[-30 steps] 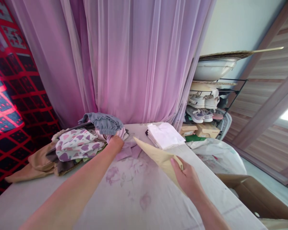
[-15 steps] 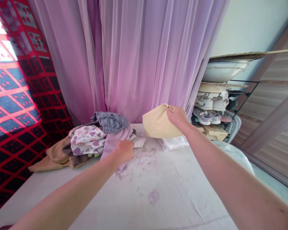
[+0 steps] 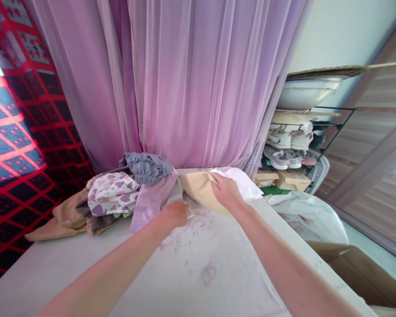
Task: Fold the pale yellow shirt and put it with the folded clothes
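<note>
My right hand (image 3: 227, 191) pinches the upper edge of a pale yellow cloth (image 3: 198, 188), which hangs low over the table's back part. Behind that hand lies a folded white cloth (image 3: 246, 181). My left hand (image 3: 176, 214) is closed on a light grey cloth (image 3: 174, 194) at the right side of the clothes pile; a small white corner shows past its fingers. Close by are a lilac ribbed garment (image 3: 152, 198), a blue-grey garment with a gathered edge (image 3: 148, 167) and a white one with purple hearts (image 3: 114, 193).
A tan garment (image 3: 61, 220) lies at the pile's left end. Purple curtains (image 3: 185, 88) hang behind the pale flowered table cover (image 3: 171, 277). To the right stand a rack with shoes (image 3: 280, 138) and a white basin (image 3: 308, 93), cardboard boxes (image 3: 292, 179) and a plastic-covered tub (image 3: 310, 215).
My right hand has lowered the yellow cloth and brought it left, uncovering more of the white cloth. The light grey cloth now shows between the pile and my left hand. The view has shifted slightly.
</note>
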`<state>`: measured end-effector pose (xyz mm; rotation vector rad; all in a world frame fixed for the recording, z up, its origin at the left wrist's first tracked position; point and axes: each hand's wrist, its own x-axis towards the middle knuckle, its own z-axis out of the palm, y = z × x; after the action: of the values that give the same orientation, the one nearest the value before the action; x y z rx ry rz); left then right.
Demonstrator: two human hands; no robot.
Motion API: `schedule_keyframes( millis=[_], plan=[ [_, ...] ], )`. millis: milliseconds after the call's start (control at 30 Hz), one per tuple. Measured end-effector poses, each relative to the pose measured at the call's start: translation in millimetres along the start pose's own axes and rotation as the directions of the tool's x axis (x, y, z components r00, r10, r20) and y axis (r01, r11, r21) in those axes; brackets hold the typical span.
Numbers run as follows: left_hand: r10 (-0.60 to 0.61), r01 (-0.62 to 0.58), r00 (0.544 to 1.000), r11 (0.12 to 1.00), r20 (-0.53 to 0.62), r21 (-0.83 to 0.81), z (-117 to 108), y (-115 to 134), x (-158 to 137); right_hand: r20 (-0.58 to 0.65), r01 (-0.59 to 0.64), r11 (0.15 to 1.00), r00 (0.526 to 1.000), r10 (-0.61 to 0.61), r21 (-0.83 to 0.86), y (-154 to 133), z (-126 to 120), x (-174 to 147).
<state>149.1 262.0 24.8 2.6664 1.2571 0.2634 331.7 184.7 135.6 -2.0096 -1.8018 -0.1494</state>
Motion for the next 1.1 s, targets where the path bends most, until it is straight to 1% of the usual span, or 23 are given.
schedule_keyframes(
  millis=[67,100,133,167,200,233,267,300,333,367,400,433,500,533,567,633,733,767,800,833,900,1000,1100],
  plan=[
    [-0.034,0.029,0.999,0.973,-0.019,-0.228,8,19,-12,0.081,0.075,0.996,0.994,-0.079,0.044,-15,1,-29],
    [-0.051,0.034,0.998,0.924,-0.034,-0.381,11,27,-20,0.123,0.129,0.987,0.982,-0.14,0.097,-21,1,-44],
    [-0.073,0.042,0.997,0.814,-0.03,-0.579,14,33,-29,0.177,0.191,0.965,0.959,-0.223,0.179,-26,2,-57],
    [-0.101,0.064,0.995,0.588,0.006,-0.807,16,36,-39,0.234,0.237,0.932,0.924,-0.303,0.274,-28,3,-69],
    [-0.11,0.104,0.991,0.288,0.075,-0.952,17,38,-48,0.28,0.257,0.893,0.885,-0.371,0.37,-27,5,-79],
    [-0.096,0.162,0.982,-0.03,0.165,-0.986,17,38,-57,0.317,0.231,0.862,0.861,-0.397,0.451,-23,9,-85],
    [-0.059,0.228,0.965,-0.283,0.255,-0.932,15,36,-64,0.333,0.15,0.854,0.876,-0.349,0.499,-16,14,-89],
    [-0.019,0.296,0.941,-0.436,0.337,-0.85,13,34,-70,0.343,0.04,0.856,0.906,-0.248,0.515,-8,20,-91],
    [0.012,0.356,0.911,-0.523,0.411,-0.774,10,32,-74,0.352,-0.092,0.86,0.93,-0.106,0.502,2,28,-91],
    [0.023,0.406,0.878,-0.565,0.478,-0.718,7,30,-76,0.376,-0.223,0.855,0.926,0.035,0.468,11,36,-89],
    [0.007,0.448,0.839,-0.577,0.544,-0.684,4,28,-77,0.417,-0.323,0.847,0.899,0.135,0.422,20,45,-87],
    [-0.022,0.485,0.798,-0.57,0.602,-0.664,0,27,-76,0.446,-0.396,0.826,0.872,0.201,0.402,26,52,-86],
    [-0.087,0.537,0.731,-0.538,0.677,-0.649,-5,28,-72,0.514,-0.517,0.727,0.817,0.261,0.452,33,64,-86],
    [-0.106,0.549,0.714,-0.529,0.693,-0.647,-7,30,-70,0.537,-0.558,0.654,0.801,0.263,0.511,33,67,-87],
    [-0.105,0.552,0.71,-0.532,0.697,-0.642,-9,33,-68,0.554,-0.585,0.572,0.793,0.254,0.575,32,68,-90],
    [-0.049,0.543,0.731,-0.563,0.681,-0.623,-13,39,-67,0.592,-0.624,0.387,0.777,0.214,0.679,28,66,-96],
    [0.043,0.545,0.755,-0.597,0.655,-0.589,-16,48,-67,0.681,-0.686,0.099,0.727,0.088,0.721,25,58,-101],
    [0.051,0.55,0.754,-0.594,0.655,-0.587,-18,51,-66,0.694,-0.696,0.031,0.718,0.048,0.718,24,55,-100],
    [0.042,0.553,0.751,-0.584,0.659,-0.594,-19,53,-64,0.69,-0.691,-0.002,0.723,0.027,0.723,24,51,-98],
    [0.02,0.552,0.751,-0.567,0.66,-0.611,-21,55,-61,0.672,-0.672,-0.004,0.74,0.027,0.74,25,48,-93],
    [-0.034,0.524,0.777,-0.517,0.628,-0.677,-28,57,-49,0.611,-0.613,0.051,0.79,0.06,0.788,27,39,-78],
    [-0.075,0.425,0.864,-0.421,0.498,-0.801,-45,57,-23,0.496,-0.504,0.158,0.864,0.089,0.849,34,20,-44],
    [-0.063,0.294,0.942,-0.309,0.328,-0.905,-57,54,7,0.388,-0.393,0.212,0.919,0.068,0.895,43,7,-11]
  ],
)
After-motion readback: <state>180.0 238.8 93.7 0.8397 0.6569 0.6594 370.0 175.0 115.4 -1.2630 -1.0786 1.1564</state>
